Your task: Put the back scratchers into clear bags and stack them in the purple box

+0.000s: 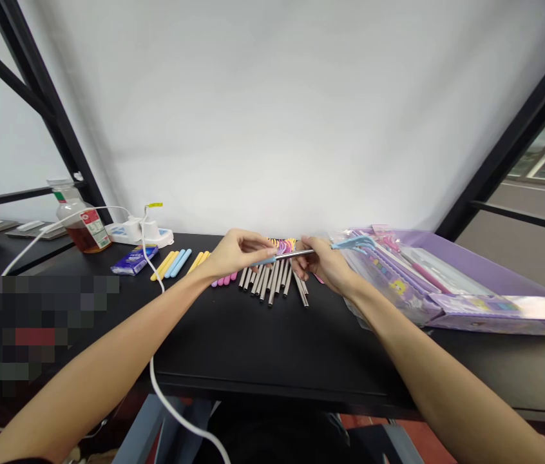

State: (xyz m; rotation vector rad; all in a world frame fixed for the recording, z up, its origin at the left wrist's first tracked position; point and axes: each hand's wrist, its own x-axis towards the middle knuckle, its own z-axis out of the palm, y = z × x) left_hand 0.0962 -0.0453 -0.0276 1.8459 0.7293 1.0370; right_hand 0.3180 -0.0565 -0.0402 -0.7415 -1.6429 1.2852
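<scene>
Fingers (263, 247) of both hands pinching steel straw (292, 255), held level.
Left hand (236, 252) at its blue silicone tip (267, 261), right hand (325, 263) nearer other end; more steel straws (267, 285) lie on tabletop (234, 348) below.

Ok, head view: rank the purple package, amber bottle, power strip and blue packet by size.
Purple package, largest, though nearer the camera. Amber bottle and power strip look alike, so unranked. Blue packet, smallest.

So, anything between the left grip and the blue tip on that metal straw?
Nothing visible. The left grip has its fingers on the blue tip at the end of the metal straw, with nothing else between them. The right grip holds the straw further along.
</scene>
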